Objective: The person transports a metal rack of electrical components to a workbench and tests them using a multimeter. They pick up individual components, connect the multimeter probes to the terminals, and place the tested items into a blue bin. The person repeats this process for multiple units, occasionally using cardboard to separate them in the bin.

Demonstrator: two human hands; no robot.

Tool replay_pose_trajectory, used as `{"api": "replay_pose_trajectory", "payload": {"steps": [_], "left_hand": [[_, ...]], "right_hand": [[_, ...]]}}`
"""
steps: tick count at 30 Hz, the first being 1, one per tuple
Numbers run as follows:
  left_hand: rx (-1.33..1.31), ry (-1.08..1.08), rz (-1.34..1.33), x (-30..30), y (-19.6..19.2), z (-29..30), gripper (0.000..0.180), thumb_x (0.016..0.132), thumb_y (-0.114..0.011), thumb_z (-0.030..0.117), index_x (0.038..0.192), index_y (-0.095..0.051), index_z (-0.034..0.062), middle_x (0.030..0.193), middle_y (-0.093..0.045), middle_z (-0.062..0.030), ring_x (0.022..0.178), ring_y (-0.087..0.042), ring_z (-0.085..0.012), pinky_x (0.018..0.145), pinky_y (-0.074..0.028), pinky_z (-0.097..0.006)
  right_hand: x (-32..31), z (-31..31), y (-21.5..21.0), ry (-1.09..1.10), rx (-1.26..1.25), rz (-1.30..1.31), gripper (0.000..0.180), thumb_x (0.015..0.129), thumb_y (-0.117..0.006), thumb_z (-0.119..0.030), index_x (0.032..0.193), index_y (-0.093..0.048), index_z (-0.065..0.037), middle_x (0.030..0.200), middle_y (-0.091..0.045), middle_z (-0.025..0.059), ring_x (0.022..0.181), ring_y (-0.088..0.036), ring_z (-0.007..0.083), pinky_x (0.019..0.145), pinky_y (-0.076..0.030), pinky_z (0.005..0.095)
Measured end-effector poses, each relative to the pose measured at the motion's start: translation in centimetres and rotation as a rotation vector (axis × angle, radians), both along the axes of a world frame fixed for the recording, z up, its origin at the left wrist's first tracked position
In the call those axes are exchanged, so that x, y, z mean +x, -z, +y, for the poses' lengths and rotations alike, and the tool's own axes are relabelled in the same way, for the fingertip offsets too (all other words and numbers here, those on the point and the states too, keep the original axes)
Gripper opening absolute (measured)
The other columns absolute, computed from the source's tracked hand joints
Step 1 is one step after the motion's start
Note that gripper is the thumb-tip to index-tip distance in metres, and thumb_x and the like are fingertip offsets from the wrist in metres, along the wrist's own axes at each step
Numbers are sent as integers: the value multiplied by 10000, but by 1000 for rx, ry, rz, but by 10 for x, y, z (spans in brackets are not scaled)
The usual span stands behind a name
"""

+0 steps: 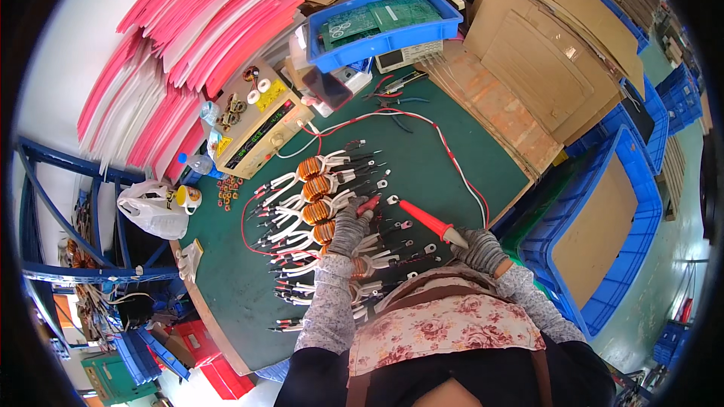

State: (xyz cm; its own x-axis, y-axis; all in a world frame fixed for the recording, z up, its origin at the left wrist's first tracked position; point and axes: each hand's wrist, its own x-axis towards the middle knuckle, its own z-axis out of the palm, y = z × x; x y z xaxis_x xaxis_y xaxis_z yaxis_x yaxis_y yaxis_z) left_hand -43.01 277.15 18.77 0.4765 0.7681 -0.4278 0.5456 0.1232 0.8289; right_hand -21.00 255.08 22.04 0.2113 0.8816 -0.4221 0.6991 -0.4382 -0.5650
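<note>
A row of toroidal coils (317, 188) with copper-orange windings and white-sleeved leads lies across the green work mat. Over the row's middle, my left hand (349, 230), in a grey glove, is closed on a small red clip (368, 205); its jaws cannot be made out. My right hand (481, 251), also gloved, grips the pale rear end of a long red test probe (424, 215). The probe's tip points left, close to a ring terminal (392, 200) at the end of a coil lead; whether they touch I cannot tell.
A bench tester (260, 134) with a lit display stands at the back left, its red and white cables (434, 122) looping over the mat. Pliers (407, 100) lie behind. A blue tray (354, 51) holds green circuit boards. Blue crates (554, 237) flank the right; a white bag (151, 209) hangs left.
</note>
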Motion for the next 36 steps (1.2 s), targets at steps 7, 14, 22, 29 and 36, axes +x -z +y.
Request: {"api": "replay_pose_trajectory", "payload": {"steps": [7, 14, 22, 29, 36], "left_hand": [[90, 41, 43, -4, 20, 5, 355, 795, -597, 58, 1140, -515, 76, 721, -547, -31, 460, -464, -84, 412, -414, -230], [53, 24, 29, 1, 4, 1, 351, 794, -606, 68, 1135, -523, 93, 701, -548, -27, 459, -467, -87, 413, -414, -233], [-7, -11, -10, -5, 10, 2, 338, 792, -613, 71, 1120, -537, 92, 696, -547, -24, 454, -459, -85, 416, -403, -230], [391, 121, -82, -25, 17, 18, 339, 808, -585, 58, 1141, -527, 82, 747, -563, -18, 480, -452, -72, 440, -403, -228], [333, 103, -63, -9, 3, 27, 364, 821, -562, 58, 1179, -495, 81, 766, -552, -22, 478, -452, -71, 443, -410, -223]], "right_hand": [[0, 1, -1, 19, 11, 26, 355, 780, -562, -313, 999, -571, -34, 805, -615, 204, 768, -596, 363, 674, -456, 439], [1, 0, 7, 6, -35, 16, 367, 772, -563, -334, 1000, -576, -47, 799, -621, 192, 750, -599, 361, 666, -460, 438], [0, 4, 0, 21, 0, 33, 336, 765, -568, -349, 967, -594, -80, 810, -626, 174, 754, -603, 346, 673, -458, 434], [3, 14, 10, 132, 112, 162, 355, 778, -578, -366, 980, -582, -73, 758, -615, 164, 697, -593, 347, 630, -450, 424], [-17, 50, 7, 18, 9, -57, 323, 769, -527, -346, 829, -607, -39, 725, -615, 177, 698, -604, 346, 653, -462, 435]]}}
